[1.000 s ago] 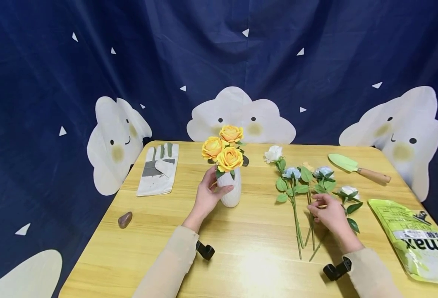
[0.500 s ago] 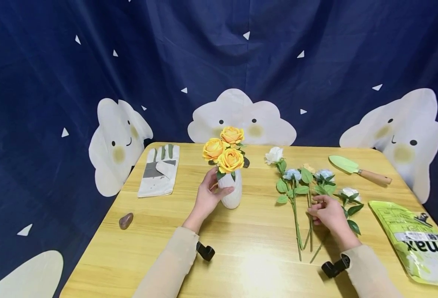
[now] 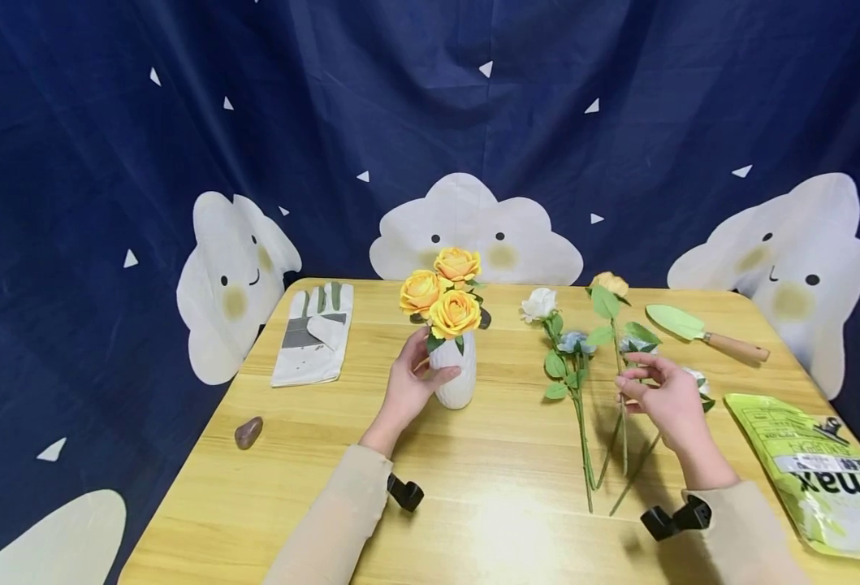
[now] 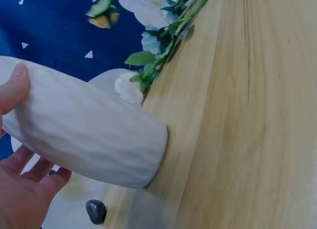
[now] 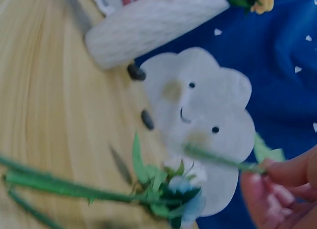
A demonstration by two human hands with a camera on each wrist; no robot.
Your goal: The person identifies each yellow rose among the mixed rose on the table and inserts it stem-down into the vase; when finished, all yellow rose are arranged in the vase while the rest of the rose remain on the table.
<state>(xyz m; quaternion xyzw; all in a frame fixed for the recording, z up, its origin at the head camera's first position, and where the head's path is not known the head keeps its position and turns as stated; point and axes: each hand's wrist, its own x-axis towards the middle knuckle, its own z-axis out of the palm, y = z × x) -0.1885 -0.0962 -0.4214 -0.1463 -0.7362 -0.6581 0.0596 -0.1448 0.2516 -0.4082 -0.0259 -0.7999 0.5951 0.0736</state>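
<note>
My left hand (image 3: 408, 386) grips a white textured vase (image 3: 460, 380), thumb on its near side and fingers round the other. Three yellow roses (image 3: 455, 314) stand in the vase, which is upright on the table. To the right, my right hand (image 3: 665, 404) pinches the green stem of a peach rose (image 3: 611, 283). That rose is raised, its head up and the stem hanging below my fingers; the right wrist view shows the stem (image 5: 223, 160) between thumb and fingers. Beside it lie a white rose (image 3: 539, 304) and blue flowers (image 3: 574, 343), with another white rose (image 3: 698, 379) partly behind my hand.
A grey-and-white work glove (image 3: 313, 345) lies at the back left, with a brown stone (image 3: 248, 432) nearer. On the right are a green trowel (image 3: 729, 344) with a wooden handle and a lime-green bag (image 3: 813, 479). Dark stones (image 5: 136, 72) sit behind the vase.
My right hand has lifted the peach rose off the other flowers, its head rising up and slightly right. My left hand stays on the vase.
</note>
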